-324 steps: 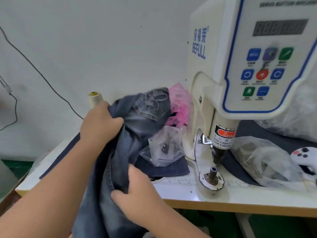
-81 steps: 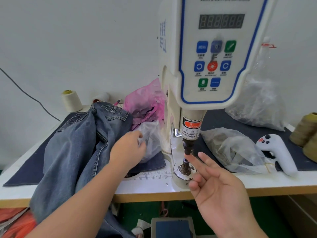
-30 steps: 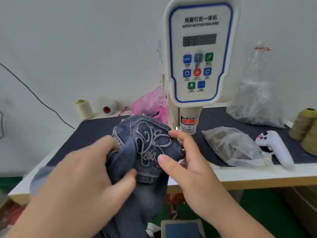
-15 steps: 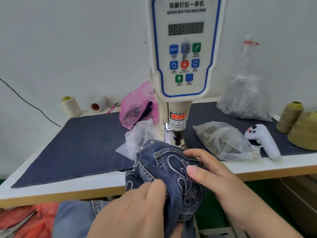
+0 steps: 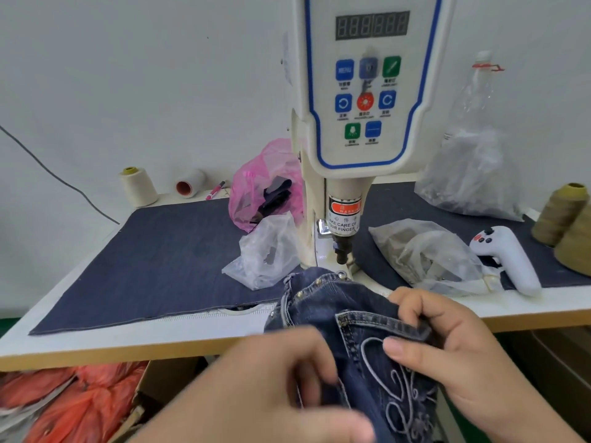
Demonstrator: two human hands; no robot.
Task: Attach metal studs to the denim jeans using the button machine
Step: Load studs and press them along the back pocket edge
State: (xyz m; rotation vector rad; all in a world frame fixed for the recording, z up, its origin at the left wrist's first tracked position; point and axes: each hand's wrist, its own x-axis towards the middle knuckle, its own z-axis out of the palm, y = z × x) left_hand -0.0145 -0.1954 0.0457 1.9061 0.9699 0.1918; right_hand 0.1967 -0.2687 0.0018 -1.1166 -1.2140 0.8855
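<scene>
The jeans (image 5: 345, 318) sit low in the middle of the frame, bunched up at the front edge of the table (image 5: 192, 334), just below the button machine (image 5: 361, 91). A back pocket with pale looping embroidery faces up, and a row of small metal studs (image 5: 342, 275) runs along the top fold, the farthest one lying right under the machine's dark punch (image 5: 341, 251).

The left hand (image 5: 281, 378), blurred at the lower centre, has its fingers curled over the left side of the cloth and grips it. The right hand (image 5: 454, 353), at the lower right, pinches the pocket's upper edge between thumb and bent fingers.

The machine rises through the top centre, its control panel showing a dark display and blue, green and red buttons, with a red warning label on the column above the punch. A dark blue cloth mat (image 5: 160, 260) covers most of the table. Left of the machine lie a clear plastic bag (image 5: 265, 251) and, behind it, a pink bag (image 5: 265, 174). At the upper left stand a cream thread cone (image 5: 137, 187), a small spool (image 5: 190, 183) on its side and a pink pen (image 5: 216, 190). Right of the machine are another clear bag (image 5: 425, 251), a white handheld controller (image 5: 508, 257), a big tied clear bag (image 5: 470, 174) against the wall and tan thread cones (image 5: 563, 215) at the right edge. Orange plastic (image 5: 64, 404) shows under the table at the lower left.
</scene>
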